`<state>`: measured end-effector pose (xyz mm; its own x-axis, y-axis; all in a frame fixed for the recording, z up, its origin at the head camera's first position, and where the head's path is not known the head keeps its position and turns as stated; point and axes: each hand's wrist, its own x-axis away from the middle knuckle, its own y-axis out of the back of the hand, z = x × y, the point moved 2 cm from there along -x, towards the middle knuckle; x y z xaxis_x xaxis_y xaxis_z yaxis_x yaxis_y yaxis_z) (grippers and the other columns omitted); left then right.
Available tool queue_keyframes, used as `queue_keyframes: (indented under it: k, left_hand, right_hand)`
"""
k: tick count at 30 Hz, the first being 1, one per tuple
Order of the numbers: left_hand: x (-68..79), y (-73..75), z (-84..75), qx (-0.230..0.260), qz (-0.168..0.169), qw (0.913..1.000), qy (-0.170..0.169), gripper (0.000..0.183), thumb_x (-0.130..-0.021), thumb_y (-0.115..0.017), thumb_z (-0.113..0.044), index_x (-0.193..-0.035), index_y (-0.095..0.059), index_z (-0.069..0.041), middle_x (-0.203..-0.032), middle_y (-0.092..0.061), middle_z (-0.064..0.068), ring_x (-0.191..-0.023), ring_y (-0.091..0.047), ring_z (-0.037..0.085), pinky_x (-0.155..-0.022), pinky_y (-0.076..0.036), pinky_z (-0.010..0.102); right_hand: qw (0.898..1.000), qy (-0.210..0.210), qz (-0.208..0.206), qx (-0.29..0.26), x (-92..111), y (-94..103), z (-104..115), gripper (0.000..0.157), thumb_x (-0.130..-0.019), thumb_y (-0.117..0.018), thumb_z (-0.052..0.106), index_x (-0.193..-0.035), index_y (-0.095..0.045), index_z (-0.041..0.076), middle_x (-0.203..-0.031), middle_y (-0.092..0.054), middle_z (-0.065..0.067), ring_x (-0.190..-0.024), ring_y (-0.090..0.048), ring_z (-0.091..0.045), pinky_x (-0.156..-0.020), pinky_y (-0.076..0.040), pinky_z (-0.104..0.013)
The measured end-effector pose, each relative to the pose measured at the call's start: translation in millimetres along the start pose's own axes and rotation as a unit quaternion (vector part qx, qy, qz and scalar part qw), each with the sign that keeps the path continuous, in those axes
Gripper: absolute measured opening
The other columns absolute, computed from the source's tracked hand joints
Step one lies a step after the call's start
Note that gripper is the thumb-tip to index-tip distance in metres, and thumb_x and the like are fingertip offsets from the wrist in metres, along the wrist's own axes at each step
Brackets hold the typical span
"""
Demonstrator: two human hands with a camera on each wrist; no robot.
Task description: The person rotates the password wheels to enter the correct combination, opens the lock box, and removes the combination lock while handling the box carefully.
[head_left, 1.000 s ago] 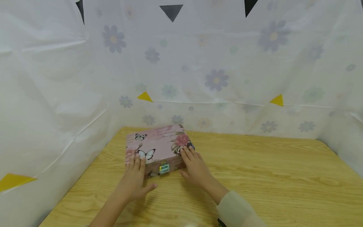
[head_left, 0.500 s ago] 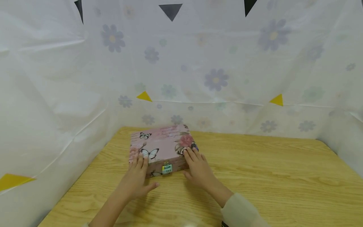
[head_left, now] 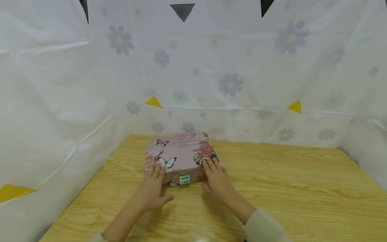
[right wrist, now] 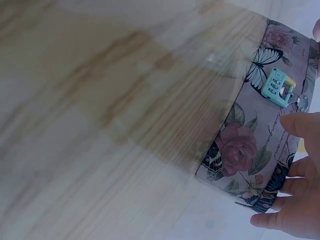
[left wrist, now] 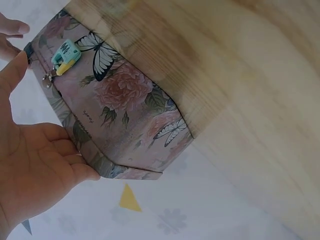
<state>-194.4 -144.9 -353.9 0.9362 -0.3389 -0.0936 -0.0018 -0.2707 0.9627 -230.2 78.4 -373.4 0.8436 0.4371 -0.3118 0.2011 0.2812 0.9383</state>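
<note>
A pink box (head_left: 181,153) printed with roses and butterflies lies on the wooden table, its lid down. From the clasp on its front hangs a small teal and yellow combination padlock (head_left: 184,178), also plain in both wrist views. My left hand (head_left: 151,191) rests its straight fingers on the front left of the lid, thumb spread out to the right. At the front right corner, my right hand (head_left: 220,181) lays its fingers on the lid, with the thumb by the front face. In the right wrist view the box front (right wrist: 250,145) shows a rose beside the padlock.
The wooden table (head_left: 287,188) stretches far to the right of the box. Behind it hangs a white flowered curtain (head_left: 196,77), with another white sheet (head_left: 60,84) at the left. Yellow triangles (head_left: 154,102) and dark ones are stuck on the sheets.
The box has slid to the right across the table, turning slightly, with both hands moving along on it. The fingers keep the same places on the lid.
</note>
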Motion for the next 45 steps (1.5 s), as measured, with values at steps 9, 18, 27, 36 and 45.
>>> queue_keyframes:
  k: [9,18,27,36,45]
  left_hand:
    - [-5.7,-4.6,-8.6,-0.008,0.003,1.0,-0.005,0.095,-0.082,-0.065,-0.048,-0.143,-0.02,0.01,-0.149,-0.012,0.032,-0.139,-0.006,0.047,-0.113,-0.016,0.059]
    - [-11.7,-6.6,-18.4,0.003,0.001,0.9998,-0.021,0.095,-0.081,-0.066,-0.047,-0.142,-0.021,0.01,-0.149,-0.012,0.032,-0.139,-0.007,0.048,-0.114,-0.015,0.058]
    - [-15.5,-10.8,-24.0,-0.01,0.004,0.9992,-0.039,0.096,-0.081,-0.065,-0.05,-0.143,-0.02,0.008,-0.15,-0.013,0.031,-0.139,-0.007,0.046,-0.115,-0.016,0.056]
    - [-22.1,-14.2,-32.3,-0.015,0.012,0.9983,-0.055,0.097,-0.082,-0.063,-0.052,-0.144,-0.017,0.007,-0.15,-0.01,0.03,-0.14,-0.004,0.046,-0.115,-0.013,0.055]
    - [-27.9,-19.9,-41.3,-0.033,0.029,0.9967,-0.068,0.098,-0.083,-0.058,-0.056,-0.145,-0.014,0.005,-0.152,-0.007,0.027,-0.141,-0.002,0.043,-0.116,-0.013,0.052]
  right_hand:
    - [1.0,-0.014,0.003,0.009,8,5.2,-9,0.068,-0.085,-0.067,0.025,-0.138,-0.037,-0.004,-0.145,-0.036,-0.022,-0.135,-0.031,-0.041,-0.099,-0.039,-0.06]
    - [0.999,-0.028,-0.015,0.04,16,11.5,-13,0.066,-0.082,-0.07,0.025,-0.135,-0.042,-0.005,-0.141,-0.041,-0.022,-0.131,-0.036,-0.04,-0.095,-0.043,-0.059]
    - [0.998,-0.021,-0.03,0.041,26,15.2,-20,0.067,-0.081,-0.07,0.023,-0.133,-0.042,-0.008,-0.139,-0.042,-0.026,-0.13,-0.037,-0.043,-0.096,-0.043,-0.057]
    - [0.998,-0.005,-0.052,0.036,36,18.1,-27,0.065,-0.08,-0.071,0.018,-0.13,-0.043,-0.013,-0.136,-0.043,-0.031,-0.129,-0.037,-0.046,-0.106,-0.036,-0.052]
    - [0.996,0.0,-0.068,0.063,49,23.1,-35,0.065,-0.079,-0.072,0.02,-0.129,-0.045,-0.012,-0.134,-0.045,-0.03,-0.127,-0.04,-0.046,-0.103,-0.039,-0.052]
